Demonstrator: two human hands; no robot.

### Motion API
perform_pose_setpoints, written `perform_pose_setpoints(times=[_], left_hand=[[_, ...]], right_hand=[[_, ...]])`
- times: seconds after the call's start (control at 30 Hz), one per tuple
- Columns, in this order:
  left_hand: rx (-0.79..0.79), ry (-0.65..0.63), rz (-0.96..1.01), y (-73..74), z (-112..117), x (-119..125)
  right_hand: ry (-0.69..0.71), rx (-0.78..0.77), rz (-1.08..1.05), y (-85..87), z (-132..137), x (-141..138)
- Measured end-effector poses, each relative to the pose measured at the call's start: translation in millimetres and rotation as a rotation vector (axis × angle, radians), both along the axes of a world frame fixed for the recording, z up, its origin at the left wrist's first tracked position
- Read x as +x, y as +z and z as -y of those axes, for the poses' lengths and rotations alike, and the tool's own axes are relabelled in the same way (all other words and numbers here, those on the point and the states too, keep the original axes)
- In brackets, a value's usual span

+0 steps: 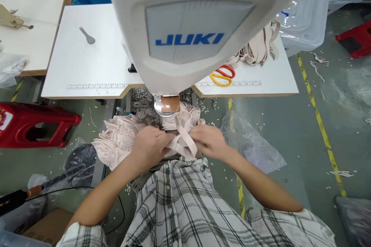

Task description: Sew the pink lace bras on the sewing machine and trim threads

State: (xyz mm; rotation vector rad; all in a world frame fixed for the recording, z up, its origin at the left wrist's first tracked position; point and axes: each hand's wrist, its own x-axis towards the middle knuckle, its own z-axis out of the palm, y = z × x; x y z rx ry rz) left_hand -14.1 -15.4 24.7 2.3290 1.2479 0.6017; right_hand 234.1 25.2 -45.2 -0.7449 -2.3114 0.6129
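Pale pink elastic strap (183, 136) loops between my two hands, just below the head of the sewing machine (185, 61). My left hand (152, 143) is closed on the strap's left part, fingers curled and thumb side inward. On the other side, my right hand (209, 139) pinches the strap near the loop; its fingertips are partly hidden and a little blurred. Left of my left hand lies a bunch of pale pink lace pieces (116, 139). More lace fabric (193, 114) sits under the machine head, partly covered by the strap.
Scissors with red and yellow handles (222, 76) lie on the white table (87, 61), near a heap of pink straps (257, 48). A red stool (37, 125) stands at the left. Clear plastic boxes (304, 19) are at the back right, and a plastic bag (255, 146) lies on the floor.
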Motion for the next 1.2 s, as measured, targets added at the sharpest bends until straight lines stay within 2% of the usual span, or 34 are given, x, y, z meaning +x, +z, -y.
perform_pose_setpoints(times=[0.07, 0.1, 0.13, 0.2, 0.23, 0.27, 0.33, 0.37, 0.43, 0.47, 0.5, 0.53, 0.57, 0.63, 0.7, 0.73, 0.77, 0.87, 0.93, 1.0, 1.07, 1.13, 1.2], left_hand=[[-0.306, -0.173, 0.168, 17.2, 10.5, 7.6], [-0.457, -0.276, 0.253, 25.2, 16.5, 9.4], [-0.552, -0.318, 0.334, 31.0, 22.0, 8.4], [-0.687, -0.243, 0.448, 31.6, 27.3, -3.8], [-0.739, -0.134, 0.472, 25.5, 25.3, -14.5], [-0.785, 0.030, 0.445, 15.9, 19.8, -26.9], [-0.840, 0.343, 0.294, -8.8, 0.9, -50.1], [-0.760, 0.474, 0.189, -21.1, -9.9, -57.6], [-0.501, 0.590, -0.035, -39.7, -28.0, -57.8], [-0.351, 0.618, -0.111, -44.9, -33.6, -49.3], [-0.221, 0.616, -0.139, -47.6, -36.6, -35.8], [-0.172, 0.518, -0.113, -48.1, -37.3, -18.8], [-0.199, 0.362, -0.037, -47.1, -36.4, -0.3], [-0.404, 0.012, 0.114, -44.1, -32.6, 32.6], [-0.650, -0.108, 0.159, -43.1, -29.2, 50.8], [-0.741, -0.126, 0.154, -43.7, -28.0, 53.7], [-0.798, -0.127, 0.144, -44.6, -26.8, 53.5], [-0.825, -0.150, 0.144, -45.6, -21.3, 45.6], [-0.834, -0.111, 0.215, -42.7, -16.3, 41.1], [-0.890, -0.054, 0.323, -38.5, -12.4, 37.9], [-0.988, -0.009, 0.422, -34.8, -10.7, 34.0], [-1.019, 0.014, 0.479, -32.6, -11.1, 29.1], [-0.978, 0.056, 0.541, -31.0, -12.6, 24.5]], right_hand=[[-0.048, -0.165, 0.238, -30.1, -16.3, 16.3], [0.013, -0.243, 0.379, -44.1, -22.7, 25.4], [0.094, -0.311, 0.513, -56.1, -27.3, 35.1], [0.190, -0.378, 0.651, -71.4, -30.6, 55.2], [0.203, -0.396, 0.685, -74.0, -29.6, 64.8], [0.196, -0.408, 0.703, -73.0, -27.1, 73.5], [0.168, -0.432, 0.725, -61.3, -19.6, 85.5], [0.152, -0.442, 0.723, -51.6, -15.3, 87.7], [0.130, -0.454, 0.695, -27.8, -7.3, 82.4], [0.123, -0.457, 0.656, -15.2, -4.2, 75.0], [0.120, -0.462, 0.604, -2.7, -2.0, 65.2], [0.119, -0.470, 0.544, 9.0, -1.2, 54.0], [0.123, -0.485, 0.485, 19.7, -2.1, 42.6], [0.187, -0.541, 0.415, 37.4, -11.9, 24.0], [0.243, -0.601, 0.398, 50.0, -35.9, 14.3], [0.189, -0.599, 0.374, 54.8, -53.9, 12.2], [0.075, -0.568, 0.340, 58.7, -75.5, 10.9], [-0.539, -0.296, 0.212, 65.2, -153.3, 4.4], [-0.712, -0.212, 0.235, 65.8, -203.3, -4.9], [-0.752, -0.219, 0.247, 65.1, -241.8, -15.1], [-0.753, -0.244, 0.240, 65.4, -265.3, -22.2], [-0.743, -0.264, 0.213, 67.7, -274.9, -23.2], [-0.720, -0.272, 0.184, 70.7, -272.0, -18.0]])
